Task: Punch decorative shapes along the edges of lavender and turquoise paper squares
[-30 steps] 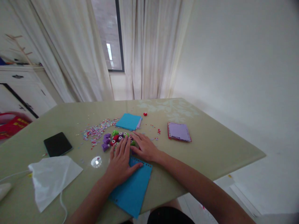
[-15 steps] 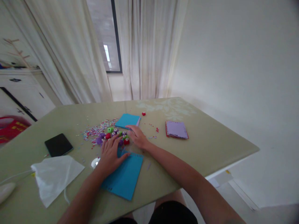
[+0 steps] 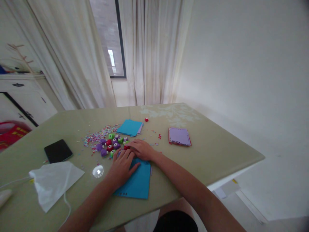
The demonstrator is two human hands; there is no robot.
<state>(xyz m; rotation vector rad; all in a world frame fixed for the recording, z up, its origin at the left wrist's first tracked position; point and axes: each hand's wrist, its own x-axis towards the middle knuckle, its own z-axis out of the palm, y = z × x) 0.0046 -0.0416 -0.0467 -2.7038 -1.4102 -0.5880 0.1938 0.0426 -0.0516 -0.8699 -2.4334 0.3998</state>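
Observation:
A sheet of blue paper [image 3: 136, 185] lies at the near side of the table, with a row of small punched holes along its near edge. My left hand [image 3: 122, 167] rests on its left part, fingers stretched forward and thumb apart. My right hand [image 3: 142, 149] bends over the sheet's far edge, its fingertips on a red paper punch [image 3: 126, 147]. Beyond my fingers is a cluster of small purple, green and red paper punches [image 3: 115, 141]. My hands partly hide the sheet's far edge and the nearest punches.
Paper confetti [image 3: 98, 135] spreads behind the punches. A blue paper stack [image 3: 129, 127] and a lone red punch [image 3: 146, 119] lie farther back. Purple papers [image 3: 180, 137] sit right. Left are a black tablet-like device [image 3: 58, 150], a white mask [image 3: 56, 183] and a shiny round object [image 3: 98, 171].
The blue sheet has turned and shifted slightly right. My left hand has slid right and back off the punches, while my right hand has come nearer, onto the red punch.

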